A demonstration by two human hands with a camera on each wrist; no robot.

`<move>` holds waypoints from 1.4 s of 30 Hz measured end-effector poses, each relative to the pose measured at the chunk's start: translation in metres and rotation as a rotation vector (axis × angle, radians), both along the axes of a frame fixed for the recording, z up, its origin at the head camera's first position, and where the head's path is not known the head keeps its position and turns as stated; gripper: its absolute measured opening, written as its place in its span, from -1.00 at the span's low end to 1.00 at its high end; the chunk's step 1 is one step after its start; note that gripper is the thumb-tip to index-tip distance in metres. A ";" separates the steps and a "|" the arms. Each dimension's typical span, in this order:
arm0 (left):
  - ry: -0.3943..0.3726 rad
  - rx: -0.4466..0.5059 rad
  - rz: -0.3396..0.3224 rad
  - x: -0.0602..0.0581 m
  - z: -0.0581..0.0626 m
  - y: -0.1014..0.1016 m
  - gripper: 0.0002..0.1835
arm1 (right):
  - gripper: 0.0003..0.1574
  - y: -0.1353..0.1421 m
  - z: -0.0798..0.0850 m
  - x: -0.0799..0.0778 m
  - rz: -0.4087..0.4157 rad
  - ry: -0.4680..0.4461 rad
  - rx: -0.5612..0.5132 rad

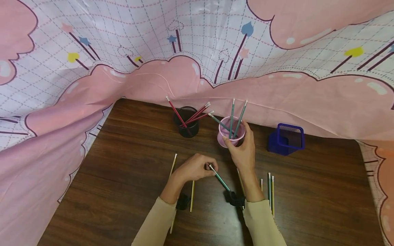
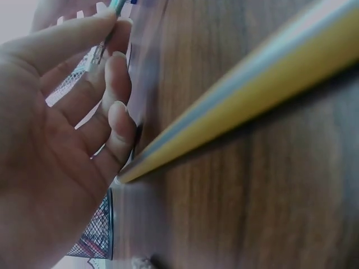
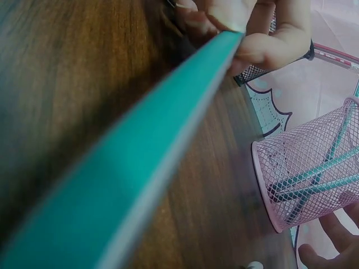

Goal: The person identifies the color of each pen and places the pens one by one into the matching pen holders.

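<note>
My left hand pinches a green pencil near its white eraser end, and the pencil slants down toward my right wrist. In the right wrist view that green pencil looms large, with the left fingertips on it. My right hand grips a pink mesh pencil cup, its thumb at the front and fingers along the right side. Several green pencils lean inside this cup, also visible through the mesh in the right wrist view.
To the left of the pink cup stands a black mesh cup holding several red pencils. A blue mesh holder stands at the right. Yellow pencils lie around my forearms, and a green pencil lies right of the right forearm.
</note>
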State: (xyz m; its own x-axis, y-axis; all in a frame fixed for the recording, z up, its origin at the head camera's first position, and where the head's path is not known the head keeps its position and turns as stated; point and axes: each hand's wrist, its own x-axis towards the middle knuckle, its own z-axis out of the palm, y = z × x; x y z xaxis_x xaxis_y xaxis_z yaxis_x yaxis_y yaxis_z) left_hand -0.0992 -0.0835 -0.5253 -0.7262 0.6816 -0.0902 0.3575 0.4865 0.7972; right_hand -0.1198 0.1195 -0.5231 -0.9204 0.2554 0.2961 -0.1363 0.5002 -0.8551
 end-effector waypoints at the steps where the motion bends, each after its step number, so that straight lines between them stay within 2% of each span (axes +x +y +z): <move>1: -0.007 0.018 0.001 0.000 0.000 -0.001 -0.91 | 0.10 0.000 0.000 0.000 -0.002 -0.003 0.001; 9: -0.018 0.158 0.006 -0.003 0.005 -0.007 -0.93 | 0.10 0.001 0.000 0.000 -0.017 -0.008 -0.001; 18: -0.108 0.195 0.058 -0.004 0.012 -0.014 -0.92 | 0.11 0.000 -0.003 0.001 -0.013 0.007 -0.002; 28: -0.351 0.543 0.066 -0.009 0.018 -0.025 -0.92 | 0.11 0.000 -0.002 0.001 -0.014 -0.006 0.007; 31: -0.390 0.619 0.071 -0.011 0.021 -0.028 -0.92 | 0.11 0.000 -0.003 0.001 -0.017 -0.008 0.011; 34: -0.400 0.672 0.073 -0.014 0.022 -0.031 -0.92 | 0.11 -0.001 -0.003 0.000 -0.013 -0.002 0.009; 42: -0.363 0.716 0.107 -0.023 0.036 -0.039 -0.92 | 0.11 -0.002 -0.002 0.000 -0.008 0.001 0.006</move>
